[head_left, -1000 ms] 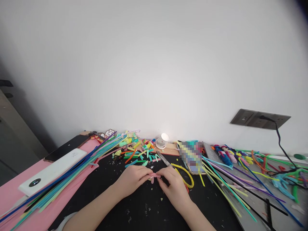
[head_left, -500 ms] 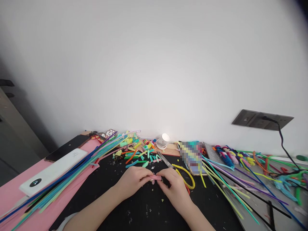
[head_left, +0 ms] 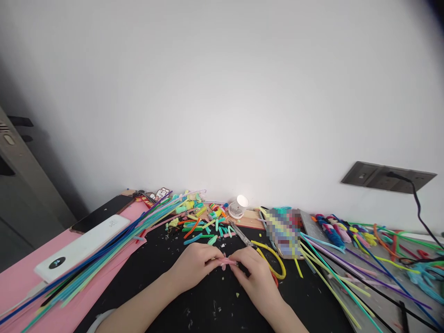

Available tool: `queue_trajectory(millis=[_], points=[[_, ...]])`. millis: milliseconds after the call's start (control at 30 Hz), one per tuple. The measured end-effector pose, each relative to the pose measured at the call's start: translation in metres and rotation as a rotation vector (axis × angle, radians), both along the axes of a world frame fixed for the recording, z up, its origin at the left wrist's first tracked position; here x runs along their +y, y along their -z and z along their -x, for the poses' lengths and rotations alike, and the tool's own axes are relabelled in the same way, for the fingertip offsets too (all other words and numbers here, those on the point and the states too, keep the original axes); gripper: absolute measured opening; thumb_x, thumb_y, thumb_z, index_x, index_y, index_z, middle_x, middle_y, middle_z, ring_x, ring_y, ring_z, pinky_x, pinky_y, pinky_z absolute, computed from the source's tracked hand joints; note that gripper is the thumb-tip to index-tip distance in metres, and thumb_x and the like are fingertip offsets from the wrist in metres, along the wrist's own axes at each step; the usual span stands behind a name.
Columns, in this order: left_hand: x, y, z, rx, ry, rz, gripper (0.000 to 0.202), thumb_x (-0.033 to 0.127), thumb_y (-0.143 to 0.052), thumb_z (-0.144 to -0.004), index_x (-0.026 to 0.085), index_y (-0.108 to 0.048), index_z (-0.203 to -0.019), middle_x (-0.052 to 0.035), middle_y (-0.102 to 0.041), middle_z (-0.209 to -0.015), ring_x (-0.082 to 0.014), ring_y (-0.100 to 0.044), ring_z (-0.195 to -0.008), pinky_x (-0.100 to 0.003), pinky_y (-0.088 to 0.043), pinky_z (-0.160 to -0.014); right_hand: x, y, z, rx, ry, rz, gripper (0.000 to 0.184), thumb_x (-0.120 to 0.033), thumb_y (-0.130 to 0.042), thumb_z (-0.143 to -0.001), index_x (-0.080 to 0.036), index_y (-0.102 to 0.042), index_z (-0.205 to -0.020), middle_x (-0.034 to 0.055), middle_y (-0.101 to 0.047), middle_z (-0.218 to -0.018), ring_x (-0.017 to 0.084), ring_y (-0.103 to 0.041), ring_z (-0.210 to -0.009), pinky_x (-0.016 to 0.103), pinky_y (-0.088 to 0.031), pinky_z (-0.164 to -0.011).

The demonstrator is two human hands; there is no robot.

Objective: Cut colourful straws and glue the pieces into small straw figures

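Observation:
Both hands meet over the black mat [head_left: 208, 307], each pinching one end of a short pink pipe cleaner piece [head_left: 227, 262]. My left hand [head_left: 197, 266] has thumb and forefinger closed on its left end. On the right end, my right hand [head_left: 255, 276] grips with thumb and fingertips. Scissors with yellow handles [head_left: 282, 266] lie just beyond the right hand, blades pointing up and left. Cut pipe cleaner pieces [head_left: 194, 230] in green, orange and blue are scattered past the fingertips.
A white paper cup [head_left: 238, 206] stands against the wall. Long pipe cleaners [head_left: 114, 249] lie in a bundle at the left beside a white power bank [head_left: 83, 247]. More pipe cleaners [head_left: 333, 270] spread at the right, near small yarn-like figures [head_left: 329, 230]. A phone [head_left: 282, 233] has a pixelated screen.
The view has shifted slightly, so the scene sits a little further right. Both hands keep their pinch on the pink piece, with the fingers only slightly changed.

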State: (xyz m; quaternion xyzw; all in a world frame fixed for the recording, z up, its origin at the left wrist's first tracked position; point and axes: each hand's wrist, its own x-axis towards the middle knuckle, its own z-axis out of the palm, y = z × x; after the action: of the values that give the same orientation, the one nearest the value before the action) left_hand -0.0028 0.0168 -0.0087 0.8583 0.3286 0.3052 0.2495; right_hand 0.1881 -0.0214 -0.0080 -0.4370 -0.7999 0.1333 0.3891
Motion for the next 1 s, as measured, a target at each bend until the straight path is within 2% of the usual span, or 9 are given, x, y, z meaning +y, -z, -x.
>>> queue_trajectory(millis=[267,433,667,1000], points=[[-0.0027,-0.0018,-0.0004,-0.009,-0.003,0.009,0.015,0.02,-0.055,-0.085,0.021,-0.066,-0.075,0.0055,-0.068,-0.074,-0.0083,-0.057,-0.064,-0.016,-0.039,-0.064,-0.0007,-0.0013,0.0004,0.011,0.012,-0.039,0.013,-0.008,-0.057,-0.078,-0.021,-0.06,-0.079,0.0017,-0.064,-0.075,0.016,-0.059,-0.072,0.026,-0.047,-0.064],[-0.0042,-0.0045,-0.0011,-0.006,-0.015,0.023,0.015,0.02,-0.055,-0.084,0.021,-0.066,-0.075,0.0053,-0.067,-0.072,-0.0082,-0.055,-0.06,-0.016,-0.038,-0.06,-0.0022,-0.0037,0.0005,0.021,0.033,-0.027,0.014,-0.007,-0.058,-0.076,-0.021,-0.06,-0.078,0.0012,-0.065,-0.075,0.016,-0.059,-0.071,0.026,-0.048,-0.064],[-0.0049,-0.0064,-0.0004,0.009,-0.022,0.031,0.01,0.025,-0.058,-0.083,0.021,-0.066,-0.083,0.0036,-0.066,-0.073,-0.0088,-0.053,-0.059,-0.017,-0.036,-0.055,-0.0031,-0.0029,-0.0003,0.034,0.041,0.012,0.014,-0.008,-0.058,-0.076,-0.021,-0.062,-0.079,0.0008,-0.066,-0.076,0.016,-0.06,-0.073,0.026,-0.047,-0.066],[-0.0027,-0.0003,0.0002,-0.004,0.045,-0.013,0.019,0.029,-0.05,-0.088,0.022,-0.068,-0.087,0.0,-0.07,-0.085,-0.0135,-0.062,-0.076,-0.02,-0.044,-0.07,-0.0037,-0.0035,-0.0001,0.016,0.046,0.035,0.013,-0.009,-0.057,-0.076,-0.021,-0.062,-0.079,0.0011,-0.065,-0.075,0.016,-0.06,-0.07,0.025,-0.048,-0.064]])
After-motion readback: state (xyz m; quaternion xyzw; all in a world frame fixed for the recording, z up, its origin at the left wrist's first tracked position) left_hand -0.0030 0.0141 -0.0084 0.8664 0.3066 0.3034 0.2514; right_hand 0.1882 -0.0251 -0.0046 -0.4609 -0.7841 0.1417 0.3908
